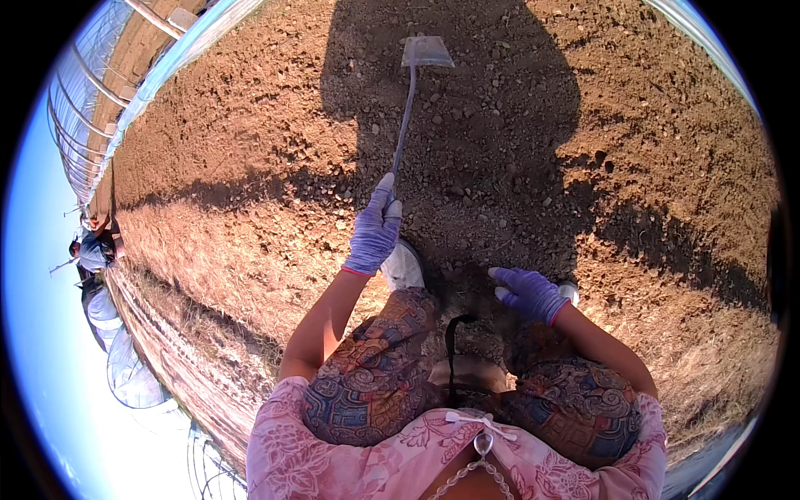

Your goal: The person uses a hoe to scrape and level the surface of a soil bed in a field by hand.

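My left hand (376, 228), in a purple knit glove with pale fingertips, is closed on a thin, slightly bent grey rod (406, 119). The rod reaches away from me over the soil, and its far end meets a flat, translucent, four-sided piece (429, 52) lying in my shadow; I cannot tell how the two are joined. My right hand (531, 294), gloved the same way, is low above the dark soil near my right shoe, with its fingers apart and nothing seen in it. A black strap (451, 344) hangs between my knees.
Loose, clumpy soil (250, 137) spreads ahead, with dry straw-like ground (187, 250) at the left. Plastic sheeting (140, 94) and curved greenhouse hoops (87, 75) line the upper left. A co-worker (94, 250) is at the far left. My white shoe (403, 265) is near my left hand.
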